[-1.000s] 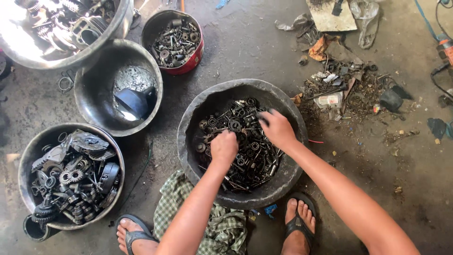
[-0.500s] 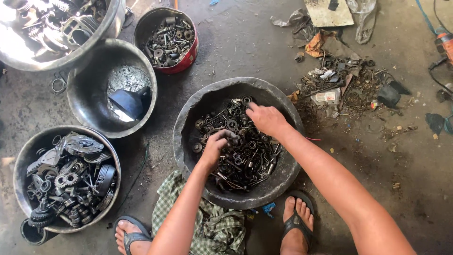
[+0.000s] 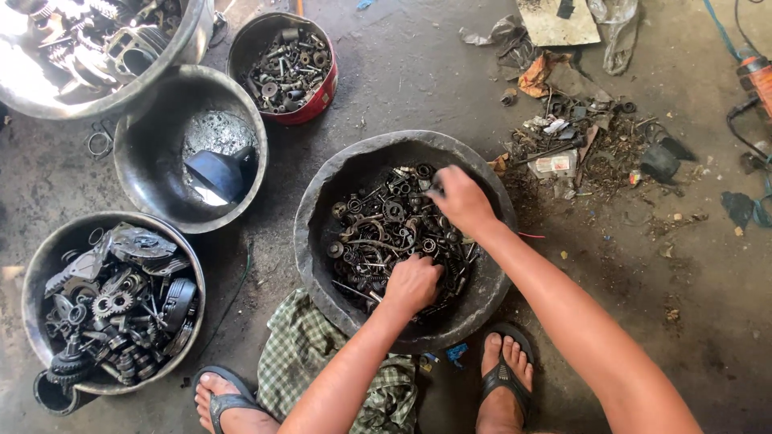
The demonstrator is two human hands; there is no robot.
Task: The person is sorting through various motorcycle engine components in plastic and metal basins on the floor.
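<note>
A small flat packet (image 3: 552, 165), whitish with a touch of red, lies on the floor in the scrap heap right of the big bowl. A crumpled clear plastic bag (image 3: 621, 32) lies further back. No signs or screens.

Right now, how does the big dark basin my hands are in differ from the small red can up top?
The dark basin is wide, grey-black and dented along its rim; the red can is much smaller, with red sides. The basin holds a loose tangle of springs, rings and bolts, with both the left hand and right hand in it; the can is packed with nuts and bolts and untouched. Both are round, sit on the concrete floor, and hold greasy metal parts.
</note>
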